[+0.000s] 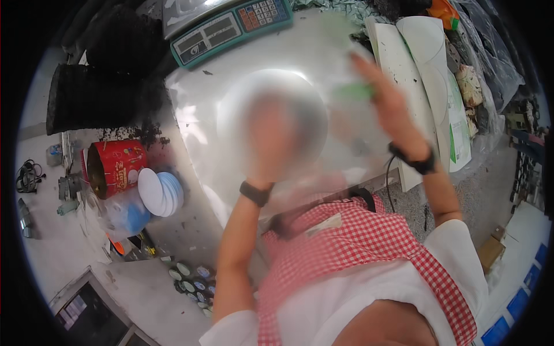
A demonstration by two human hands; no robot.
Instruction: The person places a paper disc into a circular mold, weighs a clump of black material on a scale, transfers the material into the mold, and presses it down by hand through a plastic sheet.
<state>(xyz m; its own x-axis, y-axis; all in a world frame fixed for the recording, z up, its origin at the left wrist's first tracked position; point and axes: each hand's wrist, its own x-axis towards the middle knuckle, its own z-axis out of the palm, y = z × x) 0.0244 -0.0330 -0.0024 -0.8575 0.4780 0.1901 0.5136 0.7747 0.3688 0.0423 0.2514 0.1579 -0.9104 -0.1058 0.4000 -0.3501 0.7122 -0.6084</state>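
Observation:
A white round thing, perhaps a bowl, sits mid-table with something dark inside; blur hides its kind. My left hand is over it, its fingers too smeared to read. Off to the right, my right hand is raised over the table, fingers stretched out and apart from the round thing. Beside its fingers is a blurred green thing; whether they touch I cannot tell. Each wrist wears a black band.
A teal-edged digital scale stands at the table's far edge. White sheets lie along the right side. Black sacking, a red tin and a stack of white discs are at left. Several small round containers stand lower left.

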